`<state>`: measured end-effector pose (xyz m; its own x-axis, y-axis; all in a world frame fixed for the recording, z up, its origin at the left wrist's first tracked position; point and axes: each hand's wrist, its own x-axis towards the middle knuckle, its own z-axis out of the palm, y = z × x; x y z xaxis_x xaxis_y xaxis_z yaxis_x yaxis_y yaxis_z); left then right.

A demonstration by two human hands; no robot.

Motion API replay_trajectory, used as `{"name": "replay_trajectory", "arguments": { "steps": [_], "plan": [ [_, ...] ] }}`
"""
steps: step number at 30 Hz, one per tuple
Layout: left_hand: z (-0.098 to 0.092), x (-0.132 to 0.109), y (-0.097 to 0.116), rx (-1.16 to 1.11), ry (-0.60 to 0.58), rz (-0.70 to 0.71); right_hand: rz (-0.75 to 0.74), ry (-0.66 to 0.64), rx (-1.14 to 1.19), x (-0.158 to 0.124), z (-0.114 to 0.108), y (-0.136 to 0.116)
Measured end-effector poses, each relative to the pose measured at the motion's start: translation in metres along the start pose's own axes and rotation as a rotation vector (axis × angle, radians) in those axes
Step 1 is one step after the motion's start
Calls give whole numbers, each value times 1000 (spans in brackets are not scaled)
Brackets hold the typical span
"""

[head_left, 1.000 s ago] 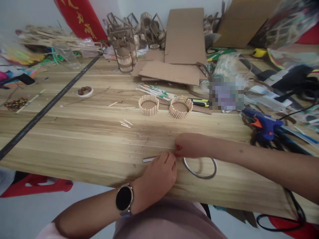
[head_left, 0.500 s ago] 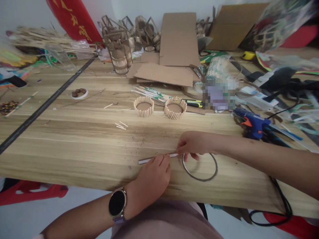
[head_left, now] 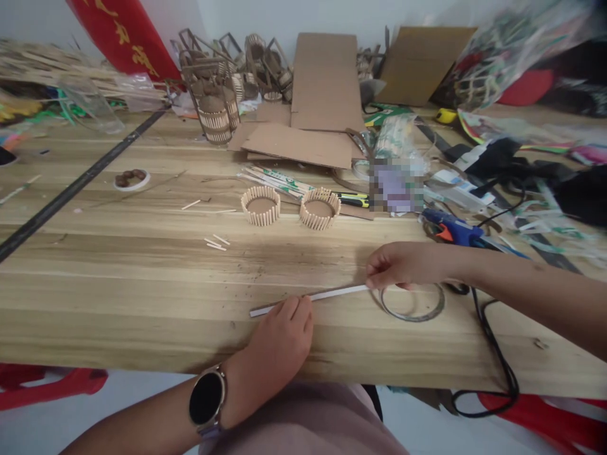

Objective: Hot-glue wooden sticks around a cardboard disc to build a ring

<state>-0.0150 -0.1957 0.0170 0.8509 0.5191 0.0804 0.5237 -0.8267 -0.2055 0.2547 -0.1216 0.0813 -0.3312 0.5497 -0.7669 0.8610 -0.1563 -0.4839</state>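
A narrow strip (head_left: pixel 337 292), brown with a white face, lies along the front part of the table, slanting up to the right. My left hand (head_left: pixel 282 328) rests over it near its left end, fingers curled down onto it. My right hand (head_left: pixel 398 264) pinches the strip farther right, and the rest trails from there as a loose coil (head_left: pixel 422 319). Two small round baskets of short wooden sticks, a left one (head_left: pixel 260 217) and a right one (head_left: pixel 318 221), stand beyond my hands. Several short loose sticks (head_left: pixel 217 243) lie to the left.
A blue glue gun (head_left: pixel 453 229) lies beyond my right forearm, its black cable (head_left: pixel 493 341) hanging over the front edge. Cardboard sheets (head_left: pixel 296 144), a yellow-black cutter (head_left: pixel 353 200) and a white dish of brown pieces (head_left: pixel 137 184) are farther back. Finished stick baskets (head_left: pixel 215 123) stand against the wall.
My right hand has slid to the right along the strip, so a longer straight stretch shows between my hands. The coil has shifted right with it. My left hand still holds the strip near its left end.
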Motion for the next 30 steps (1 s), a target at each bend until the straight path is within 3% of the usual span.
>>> {"name": "replay_trajectory", "arguments": {
  "steps": [7,12,17,30],
  "plan": [
    [3,0,2,21,45,-5,-11,55,-72,6,-8,2],
    [4,0,1,15,75,-20,26,11,-101,13,-6,4],
    [3,0,0,7,85,-3,-3,77,-219,16,-2,7],
    [-5,5,0,7,-36,27,60,173,-381,5,6,-9]
  ]
}}
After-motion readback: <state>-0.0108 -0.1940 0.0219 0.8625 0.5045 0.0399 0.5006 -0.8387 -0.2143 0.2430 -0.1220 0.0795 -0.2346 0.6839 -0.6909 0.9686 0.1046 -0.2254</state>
